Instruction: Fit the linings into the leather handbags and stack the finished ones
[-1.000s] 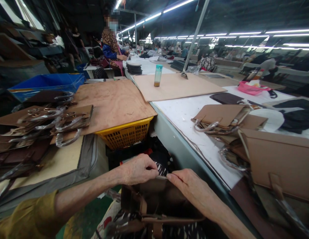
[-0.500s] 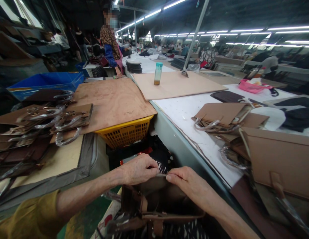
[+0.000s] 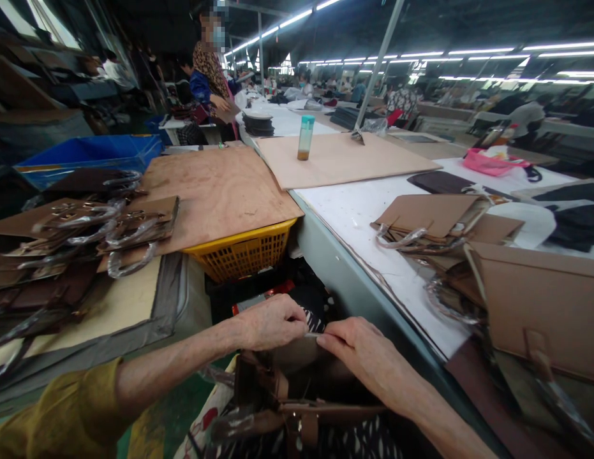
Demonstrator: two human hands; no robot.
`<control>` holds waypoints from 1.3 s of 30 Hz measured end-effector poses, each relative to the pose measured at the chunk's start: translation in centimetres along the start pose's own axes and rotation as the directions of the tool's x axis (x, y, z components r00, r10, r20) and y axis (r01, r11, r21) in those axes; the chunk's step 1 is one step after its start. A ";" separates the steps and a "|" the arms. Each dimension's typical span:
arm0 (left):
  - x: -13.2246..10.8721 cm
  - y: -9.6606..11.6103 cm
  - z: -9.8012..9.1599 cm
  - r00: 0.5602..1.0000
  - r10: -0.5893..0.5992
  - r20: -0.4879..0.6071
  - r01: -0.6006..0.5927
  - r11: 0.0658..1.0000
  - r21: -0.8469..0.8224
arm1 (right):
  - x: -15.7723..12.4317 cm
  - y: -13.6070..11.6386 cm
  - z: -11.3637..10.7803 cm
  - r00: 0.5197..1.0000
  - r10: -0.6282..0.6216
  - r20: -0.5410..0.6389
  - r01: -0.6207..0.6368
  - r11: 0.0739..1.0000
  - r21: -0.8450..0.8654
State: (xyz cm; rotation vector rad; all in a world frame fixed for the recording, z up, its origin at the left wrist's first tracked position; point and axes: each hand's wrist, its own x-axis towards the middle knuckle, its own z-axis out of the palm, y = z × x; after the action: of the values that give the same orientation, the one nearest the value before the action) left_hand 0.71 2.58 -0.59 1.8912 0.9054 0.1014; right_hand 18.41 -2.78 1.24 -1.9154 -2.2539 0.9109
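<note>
A brown handbag (image 3: 320, 411) rests on my lap with its mouth toward me and its plastic-wrapped handle (image 3: 249, 424) at the near side. My left hand (image 3: 277, 322) is closed, pinching the far top edge of the bag. Close beside it, my right hand (image 3: 351, 341) grips the same edge between thumb and fingers. A short stretch of the pale rim shows between the two hands. The inside of the bag is dark, and my right forearm covers part of it.
Brown handbags (image 3: 425, 217) lie on the white table at right; more bags (image 3: 71, 223) are piled at left. A wooden board (image 3: 220, 185) lies over a yellow basket (image 3: 244, 252). A bottle (image 3: 305, 137) stands on the cardboard (image 3: 354, 159). A co-worker (image 3: 210, 89) stands beyond.
Both hands keep their pinch on the bag's edge, with only a slight shift. The co-worker's hand has risen from the table and now holds a flat brown piece.
</note>
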 end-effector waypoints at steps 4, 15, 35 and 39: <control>-0.1 0.3 -0.5 0.999 -0.041 0.028 0.042 0.999 -0.022 | 0.1 0.3 0.1 1.000 -0.002 0.015 0.002 1.000 0.005; -1.1 -1.0 -2.1 0.982 -0.144 0.120 0.154 0.985 -0.076 | 0.2 0.6 0.2 1.000 0.004 0.003 -0.004 1.000 0.020; -1.9 -1.2 0.7 0.998 -0.027 -0.053 0.026 0.999 -0.026 | 0.8 -0.1 1.3 0.993 -0.116 0.036 0.116 0.993 -0.003; -2.0 -1.0 0.6 0.998 -0.018 -0.065 0.015 0.999 -0.049 | 1.4 -1.1 1.9 0.988 -0.152 0.027 0.152 0.988 0.003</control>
State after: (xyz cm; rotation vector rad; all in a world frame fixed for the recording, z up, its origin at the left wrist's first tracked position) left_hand -0.99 1.12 -1.15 1.8440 0.9543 0.1742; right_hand 16.33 -2.28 -0.26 -1.7111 -2.3751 0.9224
